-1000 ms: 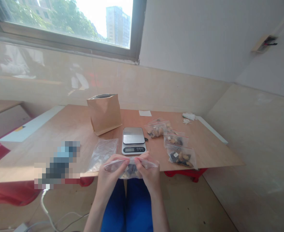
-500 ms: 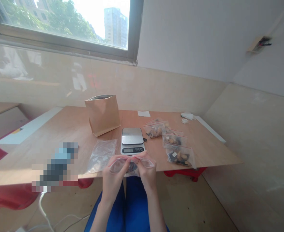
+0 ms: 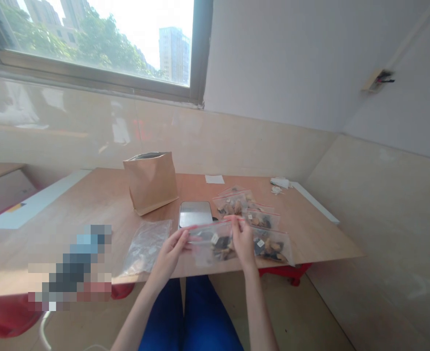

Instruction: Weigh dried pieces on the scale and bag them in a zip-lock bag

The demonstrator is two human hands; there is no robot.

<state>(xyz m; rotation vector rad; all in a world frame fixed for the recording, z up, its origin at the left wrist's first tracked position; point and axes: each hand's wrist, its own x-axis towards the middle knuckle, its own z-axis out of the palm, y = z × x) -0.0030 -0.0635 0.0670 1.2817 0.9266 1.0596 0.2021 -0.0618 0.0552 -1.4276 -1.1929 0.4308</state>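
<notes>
A clear zip bag (image 3: pixel 205 248) with a red-edged top and dark and tan dried pieces inside hangs stretched between both hands at the table's front edge. My left hand (image 3: pixel 171 251) pinches its left top corner. Near the right end of the same top edge, my right hand (image 3: pixel 243 241) is closed on the bag. Directly behind the bag is a scale (image 3: pixel 195 213), its lower part hidden. Several filled zip bags lie to the right, the closest (image 3: pixel 273 246) beside my right hand. Flat clear plastic bags (image 3: pixel 147 246) rest left of my left hand.
An upright brown paper bag (image 3: pixel 152 183) stands at the back left of the wooden table (image 3: pixel 324 239). A blurred-out object (image 3: pixel 76 263) with a white cable lies front left. White papers (image 3: pixel 215 179) are near the wall.
My hands have moved apart, my right hand going right and up, and the bag's top, which gaped before, is now pulled flat. The view has tilted slightly up.
</notes>
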